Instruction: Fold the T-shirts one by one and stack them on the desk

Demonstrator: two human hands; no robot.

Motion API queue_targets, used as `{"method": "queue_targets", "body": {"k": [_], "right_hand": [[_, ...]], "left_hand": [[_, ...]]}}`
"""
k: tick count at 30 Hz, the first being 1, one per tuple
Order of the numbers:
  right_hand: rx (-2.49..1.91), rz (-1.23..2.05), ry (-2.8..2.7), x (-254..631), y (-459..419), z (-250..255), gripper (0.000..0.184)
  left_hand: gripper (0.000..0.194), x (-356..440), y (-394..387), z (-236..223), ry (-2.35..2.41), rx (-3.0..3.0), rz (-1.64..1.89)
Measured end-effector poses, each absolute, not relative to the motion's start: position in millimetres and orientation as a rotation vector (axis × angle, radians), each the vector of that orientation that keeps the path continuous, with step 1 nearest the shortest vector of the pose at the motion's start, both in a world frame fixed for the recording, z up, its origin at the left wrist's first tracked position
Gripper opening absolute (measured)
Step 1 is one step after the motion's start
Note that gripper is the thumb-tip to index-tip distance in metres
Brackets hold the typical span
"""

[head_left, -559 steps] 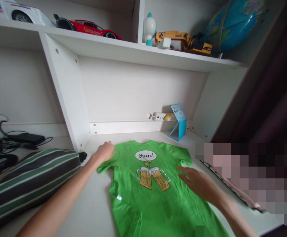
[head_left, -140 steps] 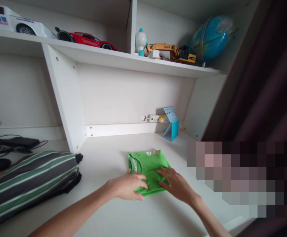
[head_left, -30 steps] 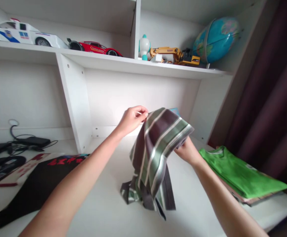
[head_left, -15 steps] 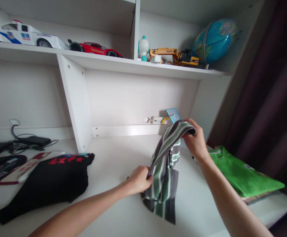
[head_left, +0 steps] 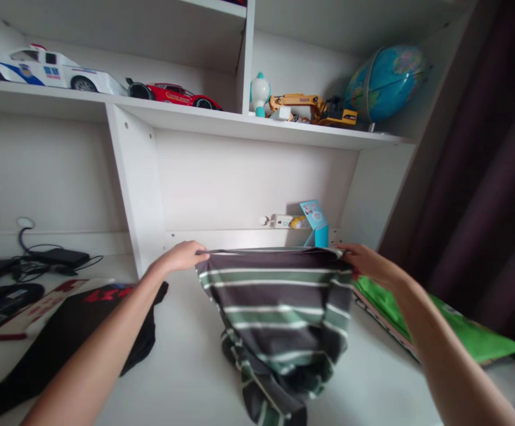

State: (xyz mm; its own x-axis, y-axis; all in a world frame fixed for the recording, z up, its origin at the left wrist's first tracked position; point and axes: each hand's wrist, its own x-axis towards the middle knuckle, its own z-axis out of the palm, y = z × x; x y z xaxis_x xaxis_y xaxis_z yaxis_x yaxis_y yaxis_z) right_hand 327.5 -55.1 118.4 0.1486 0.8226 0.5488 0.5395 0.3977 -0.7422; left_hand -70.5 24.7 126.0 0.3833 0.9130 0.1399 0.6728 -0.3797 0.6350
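Note:
A striped shirt (head_left: 279,307), dark grey with green and white bands, hangs stretched between my hands above the white desk (head_left: 186,373). My left hand (head_left: 181,255) pinches its upper left corner. My right hand (head_left: 366,263) grips its upper right corner. The shirt's lower part is bunched on the desk. A folded green T-shirt (head_left: 461,331) lies at the right, just under my right forearm. A black garment with red print (head_left: 62,337) lies at the left, under my left arm.
A blue card stand (head_left: 317,222) and a power strip (head_left: 284,221) stand at the back of the desk. Cables and a charger (head_left: 57,257) lie far left. The shelf above holds toy cars (head_left: 172,94), a toy excavator (head_left: 314,109) and a globe (head_left: 384,80). A dark curtain (head_left: 492,177) hangs at the right.
My hands have moved apart and pulled the striped shirt wide open by its top edge. My left hand rose from low on the shirt to its upper left corner.

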Motion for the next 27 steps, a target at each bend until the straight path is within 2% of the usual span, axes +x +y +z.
{"method": "queue_targets", "body": {"k": [3, 6, 9, 11, 12, 16, 19, 20, 23, 27], "right_hand": [[-1.199, 0.337, -1.428, 306, -3, 113, 0.023], [-1.022, 0.201, -1.313, 291, 5, 126, 0.029], [-0.852, 0.110, -1.325, 292, -24, 131, 0.031], [-0.870, 0.152, -1.410, 304, -48, 122, 0.029], [-0.921, 0.202, -1.471, 312, -59, 113, 0.028], [-1.168, 0.606, -1.779, 344, -81, 67, 0.033], [-1.271, 0.937, -1.933, 357, -89, 39, 0.036], [-1.307, 1.027, -1.967, 359, -91, 32, 0.034], [-1.388, 1.226, -2.018, 367, -95, 19, 0.030], [-1.510, 1.160, -1.849, 378, -85, -2, 0.026]], "left_hand": [[0.027, -45, 62, 117, 1.393, 1.884, 1.219], [0.039, -31, 58, 138, 0.919, 1.699, 1.809], [0.040, -45, 23, 162, 0.722, 1.791, 1.990], [0.039, -65, -3, 167, 0.849, 1.972, 1.759], [0.038, -75, -15, 166, 0.946, 2.093, 1.519], [0.025, -91, -47, 144, 1.130, 2.405, 0.181], [0.021, -72, -53, 117, 0.998, 2.399, -0.389], [0.021, -64, -51, 109, 0.937, 2.364, -0.498], [0.041, -48, -34, 88, 0.845, 2.223, -0.620], [0.045, -40, -6, 66, 0.960, 2.302, -0.313]]}}
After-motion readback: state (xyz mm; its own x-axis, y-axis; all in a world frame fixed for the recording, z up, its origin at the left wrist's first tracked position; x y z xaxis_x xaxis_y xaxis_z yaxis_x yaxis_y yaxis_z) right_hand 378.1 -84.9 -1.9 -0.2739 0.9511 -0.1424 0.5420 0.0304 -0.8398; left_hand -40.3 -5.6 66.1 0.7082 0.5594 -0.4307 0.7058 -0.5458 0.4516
